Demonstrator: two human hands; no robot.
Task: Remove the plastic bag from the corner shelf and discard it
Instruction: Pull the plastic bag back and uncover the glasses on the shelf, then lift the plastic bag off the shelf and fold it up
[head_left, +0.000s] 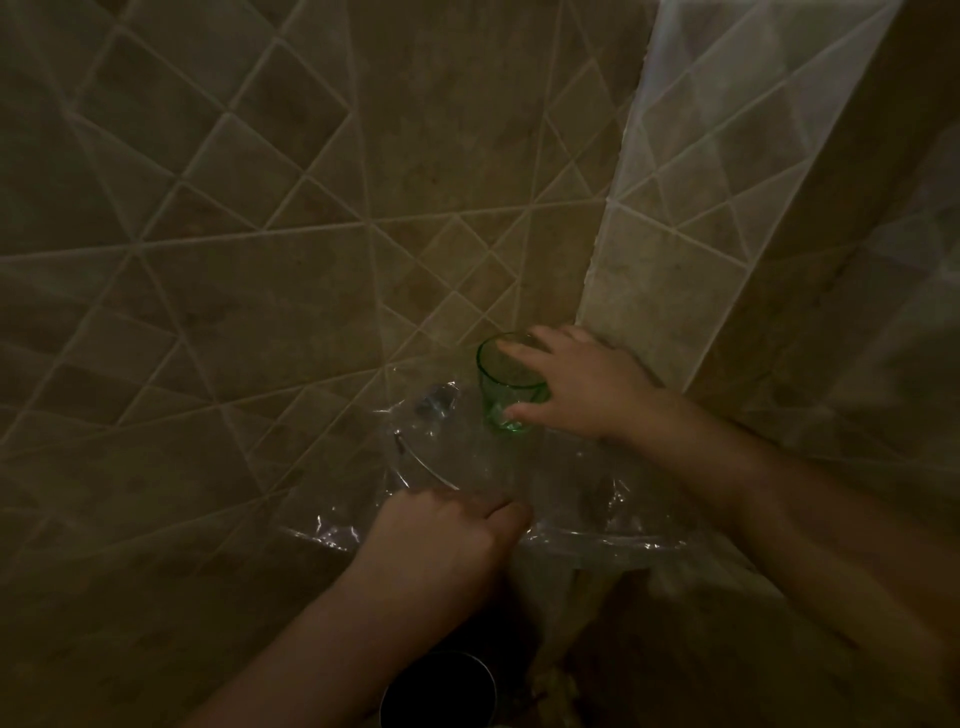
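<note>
Setting: a dim tiled corner where two walls (218, 218) of diamond-laid tiles meet, seen from above.
Corner shelf (597, 543): a curved shelf fixed into the corner; only its front rim shows clearly, the rest lies under plastic.
Plastic bag (467, 447): clear and crinkled, spread over the shelf top, its edges spilling past the front rim on the left.
Green glass (506, 387): a see-through tumbler standing upright at the back of the shelf, on or against the bag.
Right hand (582, 384): reaches in from the right; its fingers (519, 353) wrap the glass, thumb low on the near side, the others over the rim.
Left hand (441, 540): at the shelf's front edge, fingers curled closed, pinching the bag's plastic.
Dark can (439, 688): a round, dark opening below the shelf, partly hidden by the left forearm.
</note>
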